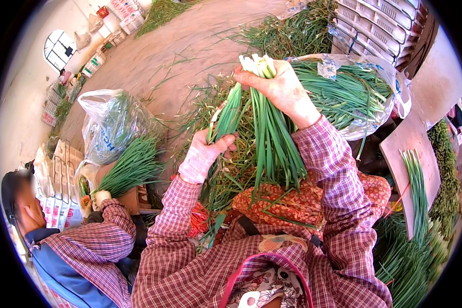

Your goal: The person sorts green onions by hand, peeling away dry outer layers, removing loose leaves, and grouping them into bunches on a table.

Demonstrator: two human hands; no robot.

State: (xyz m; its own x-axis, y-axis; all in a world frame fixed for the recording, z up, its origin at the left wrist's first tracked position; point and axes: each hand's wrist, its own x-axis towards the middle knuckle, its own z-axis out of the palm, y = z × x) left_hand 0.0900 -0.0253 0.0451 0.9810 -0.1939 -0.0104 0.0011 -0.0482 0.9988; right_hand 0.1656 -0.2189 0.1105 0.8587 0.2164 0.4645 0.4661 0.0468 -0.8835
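My right hand (284, 93) is closed round the pale stem ends of a bunch of chives (273, 136), held up in front of me with the green leaves hanging down. Lower and to the left, my left hand (201, 155) has its fingers wrapped round some leaves on the left side of the same bunch. A whitish wrap covers part of that hand and wrist. Under the bunch, loose trimmed leaves (231, 177) lie heaped on the floor, beside the red flowered cloth (277, 205) over my lap.
At the right, a clear plastic bag (403, 97) holds more chives. A tied bunch (416, 179) lies on a board (395, 149), above a green pile (403, 262). White crates (374, 25) are stacked behind. To my left, a co-worker (82, 251) holds another bunch near a plastic bag (105, 123).
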